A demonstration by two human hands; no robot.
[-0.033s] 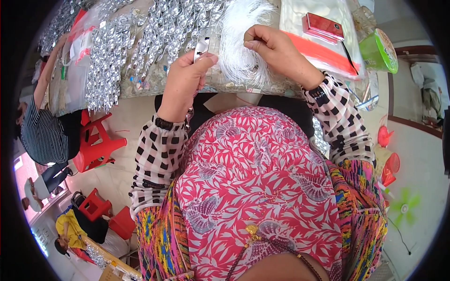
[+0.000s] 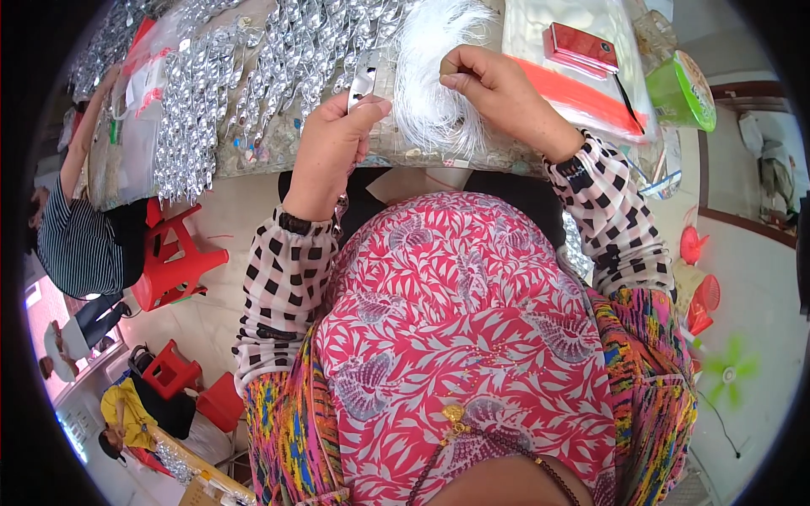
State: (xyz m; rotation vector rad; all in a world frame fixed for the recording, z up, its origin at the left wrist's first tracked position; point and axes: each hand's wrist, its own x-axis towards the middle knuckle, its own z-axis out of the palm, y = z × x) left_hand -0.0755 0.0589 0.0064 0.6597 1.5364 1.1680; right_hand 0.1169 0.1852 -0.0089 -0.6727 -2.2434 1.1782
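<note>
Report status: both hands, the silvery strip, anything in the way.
Left hand closed on silvery strip. Right hand pinched; any thread in it too fine to tell. White strand bundle lying between the hands.

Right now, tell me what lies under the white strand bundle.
Mottled tabletop shows around the lower end of the white strand bundle. Directly beneath its dense middle, the strands cover everything; the right hand hides part of its right edge.
</note>
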